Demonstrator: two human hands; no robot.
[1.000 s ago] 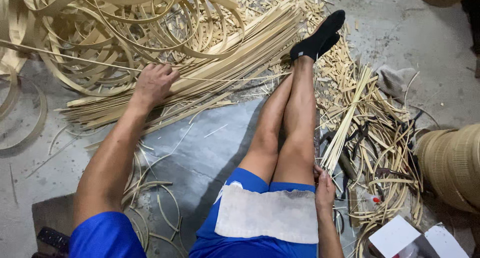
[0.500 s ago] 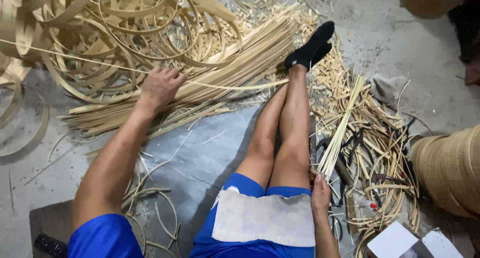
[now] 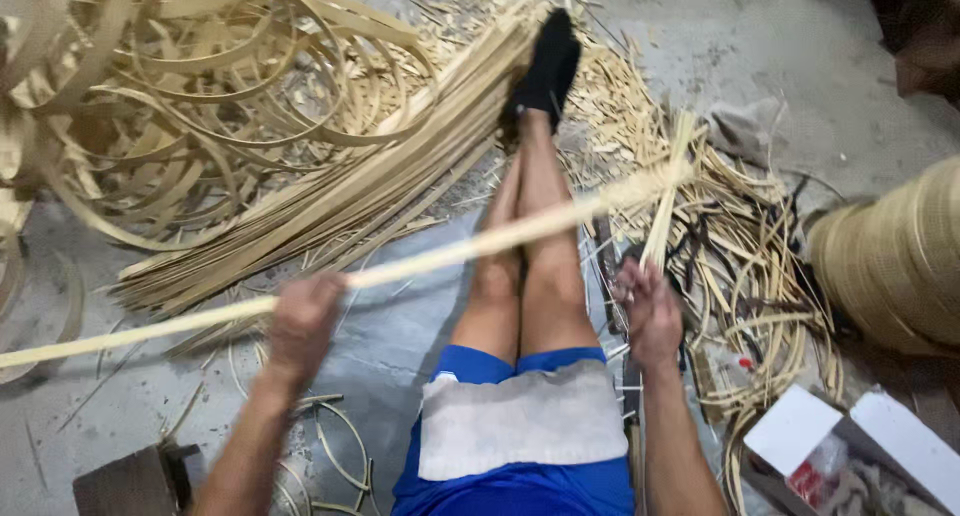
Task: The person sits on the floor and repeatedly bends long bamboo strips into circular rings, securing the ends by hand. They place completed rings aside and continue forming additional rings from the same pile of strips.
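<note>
While the person sits on the concrete floor (image 3: 800, 66) with both legs stretched forward, the left hand (image 3: 303, 316) has its grip clamped around a long pale bamboo strip (image 3: 450, 256). That strip runs from the left edge of the view, through the fist, across both shins, and on toward the right, where it blurs out above a heap of offcuts (image 3: 750, 266). The right hand (image 3: 650, 311) sits just beside the right thigh with its grip closed on a thin bundle of short splints (image 3: 668, 191) that stands nearly upright. A white cloth pad (image 3: 520, 426) lies over the blue shorts on the lap.

Behind the left hand lies a sheaf of straight strips (image 3: 330, 206), and beyond it a tangle of coiled strips (image 3: 200, 106) fills the far left corner of the floor. A woven basket (image 3: 900, 256) sits at the right edge, an open cardboard box (image 3: 860, 451) near the right corner.

The strip looks long and springy, so its free ends could whip and snag in the coils or the offcuts. Its edges are likely sharp; sliding through a closed bare palm or across bare shins, it could cut or leave splinters. A one-point hold so far from either end may also let it twist or sag.
</note>
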